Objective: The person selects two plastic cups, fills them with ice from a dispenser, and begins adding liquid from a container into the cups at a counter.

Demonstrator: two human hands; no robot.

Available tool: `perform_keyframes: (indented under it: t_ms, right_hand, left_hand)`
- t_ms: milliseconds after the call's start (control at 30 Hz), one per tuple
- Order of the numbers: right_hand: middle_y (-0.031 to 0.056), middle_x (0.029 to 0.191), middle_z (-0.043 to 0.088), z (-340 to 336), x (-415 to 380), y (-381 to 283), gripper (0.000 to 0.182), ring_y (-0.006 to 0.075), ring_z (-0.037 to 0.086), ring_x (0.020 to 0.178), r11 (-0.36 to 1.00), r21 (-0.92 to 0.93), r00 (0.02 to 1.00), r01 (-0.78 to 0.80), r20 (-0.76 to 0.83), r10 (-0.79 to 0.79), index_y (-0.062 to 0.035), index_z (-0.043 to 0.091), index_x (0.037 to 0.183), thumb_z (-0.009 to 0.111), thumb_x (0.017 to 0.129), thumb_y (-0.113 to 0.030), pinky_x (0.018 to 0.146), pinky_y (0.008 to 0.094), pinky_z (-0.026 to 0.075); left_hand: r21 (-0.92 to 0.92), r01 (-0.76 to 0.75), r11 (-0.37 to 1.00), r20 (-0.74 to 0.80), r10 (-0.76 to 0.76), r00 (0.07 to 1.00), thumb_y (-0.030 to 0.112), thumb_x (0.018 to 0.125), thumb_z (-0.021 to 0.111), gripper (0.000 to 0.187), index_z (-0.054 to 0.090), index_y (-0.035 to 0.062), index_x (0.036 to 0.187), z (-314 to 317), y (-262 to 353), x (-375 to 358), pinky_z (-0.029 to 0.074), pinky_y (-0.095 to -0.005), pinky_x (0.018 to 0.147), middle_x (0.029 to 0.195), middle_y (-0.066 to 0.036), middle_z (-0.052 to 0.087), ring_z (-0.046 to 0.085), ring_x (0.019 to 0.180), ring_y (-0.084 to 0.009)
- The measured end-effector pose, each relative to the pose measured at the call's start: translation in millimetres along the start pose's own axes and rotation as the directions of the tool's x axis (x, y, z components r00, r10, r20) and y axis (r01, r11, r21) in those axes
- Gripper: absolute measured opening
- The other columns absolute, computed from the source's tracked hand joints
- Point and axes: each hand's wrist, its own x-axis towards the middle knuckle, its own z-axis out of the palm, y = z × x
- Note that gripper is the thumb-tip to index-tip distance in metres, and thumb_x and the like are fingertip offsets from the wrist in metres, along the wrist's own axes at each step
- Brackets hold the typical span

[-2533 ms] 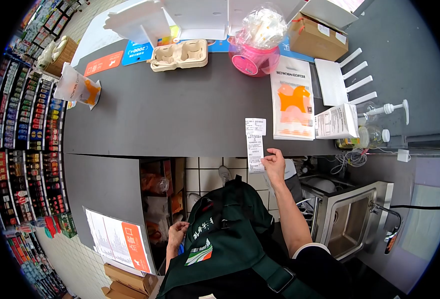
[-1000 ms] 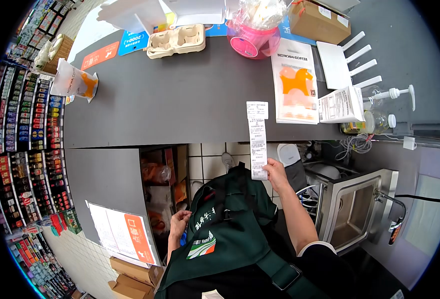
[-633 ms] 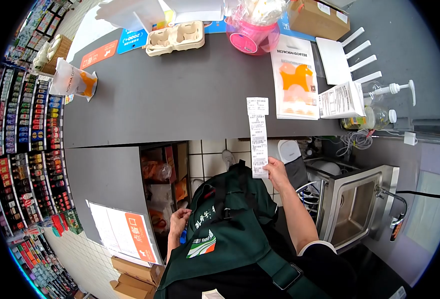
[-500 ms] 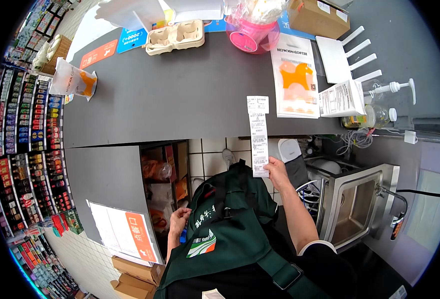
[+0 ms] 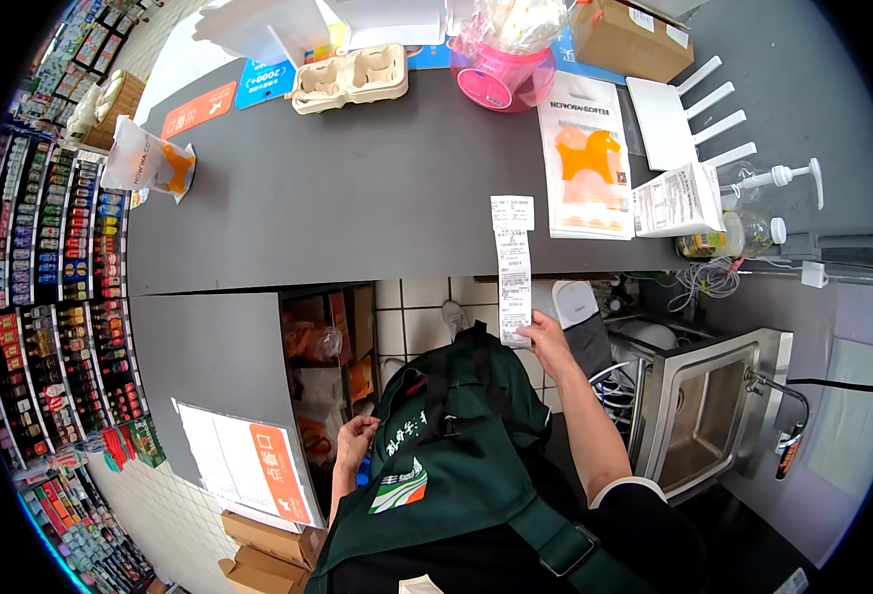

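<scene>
Between the thumb and fingers of my right hand (image 5: 547, 344) is the lower end of a long printed receipt (image 5: 514, 267). Its upper part reaches over the edge of the dark grey counter (image 5: 357, 188), with the print facing up. My left hand (image 5: 357, 438) is closed low at the side of my dark green apron (image 5: 466, 465), fingertips pinched together near the apron's edge. I cannot tell what, if anything, those fingers hold.
On the counter stand a cup in a paper bag (image 5: 149, 163), an egg-carton-like cup tray (image 5: 350, 79), a pink bucket (image 5: 501, 77), flat printed bags (image 5: 587, 158) and a white router (image 5: 662, 124). At right is a steel sink (image 5: 704, 416); at left, open shelves (image 5: 323, 371).
The view has shifted very slightly. My right hand and the receipt's lower end sit a touch higher; my left hand stays in place.
</scene>
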Motion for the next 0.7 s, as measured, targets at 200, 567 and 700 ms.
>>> perform_keyframes:
  t_ms: [200,567,700]
  right_hand:
    - [0.0121,0.103,0.064,2,12,-7,0.031,0.0185,0.063,0.093,0.993,0.089,0.995,0.078,0.052,-0.083,0.0041,0.054,0.113,0.052,0.083,0.001,0.083,0.0304,0.051]
    - [0.0174,0.099,0.065,6,3,-21,0.029,0.0262,0.067,0.086,0.993,0.111,0.993,0.029,0.113,-0.042,0.0078,0.054,0.111,0.047,0.084,0.002,0.077,0.0342,0.055]
    - [0.0174,0.1,0.064,6,4,-18,0.029,0.0268,0.067,0.086,0.995,0.099,0.994,0.03,0.102,-0.04,0.0076,0.054,0.111,0.047,0.084,0.002,0.078,0.0344,0.055]
  left_hand:
    - [-0.011,-0.007,1.0,0.003,0.007,1.0,0.008,0.085,0.06,0.011,0.067,0.0022,0.093,0,-3,1,0.039,-0.0208,0.052,0.066,0.002,0.059,0.047,0.056,-0.0046]
    - [0.02,-0.021,1.0,-0.013,0.021,1.0,0.008,0.085,0.06,0.013,0.067,0.0019,0.094,3,-1,-2,0.039,-0.021,0.052,0.066,0.002,0.058,0.047,0.056,-0.0047]
    - [0.013,-0.011,1.0,-0.004,0.011,1.0,0.007,0.086,0.06,0.012,0.067,0.0017,0.094,4,2,-2,0.039,-0.0208,0.052,0.065,0.003,0.058,0.047,0.055,-0.0044]
